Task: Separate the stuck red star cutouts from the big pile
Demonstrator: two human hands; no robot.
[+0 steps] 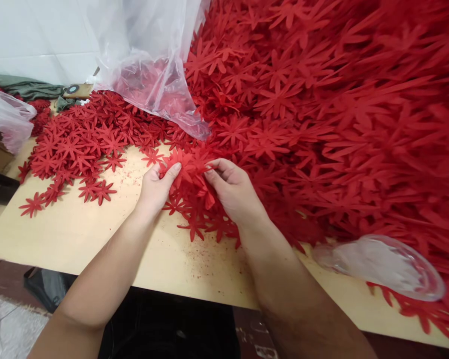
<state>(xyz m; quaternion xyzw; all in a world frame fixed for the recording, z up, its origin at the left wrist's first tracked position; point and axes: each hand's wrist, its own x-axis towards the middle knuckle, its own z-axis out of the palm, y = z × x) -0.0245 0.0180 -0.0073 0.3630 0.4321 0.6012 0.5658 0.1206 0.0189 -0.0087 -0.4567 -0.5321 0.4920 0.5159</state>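
Note:
My left hand (pixel 157 185) pinches a small bunch of red flower-shaped cutouts (pixel 186 167) between thumb and fingers. On the other side of that bunch, my right hand (pixel 232 187) has its thumb and forefinger pressed together on a petal edge. The cutouts have several narrow petals each and look like thin fabric or foam. Below and behind the hands lie more loose red cutouts (pixel 191 225) on the pale wooden table (pixel 108 234). Which layers each hand grips is partly hidden by the fingers.
A huge heap of red cutouts (pixel 322 124) fills the right side. A smaller pile (pixel 75 144) lies at left, beside a clear plastic bag (pixel 149 65). Near the front right edge sits a clear plastic container (pixel 385 267) with white contents. A white bag (pixel 11 117) stands far left.

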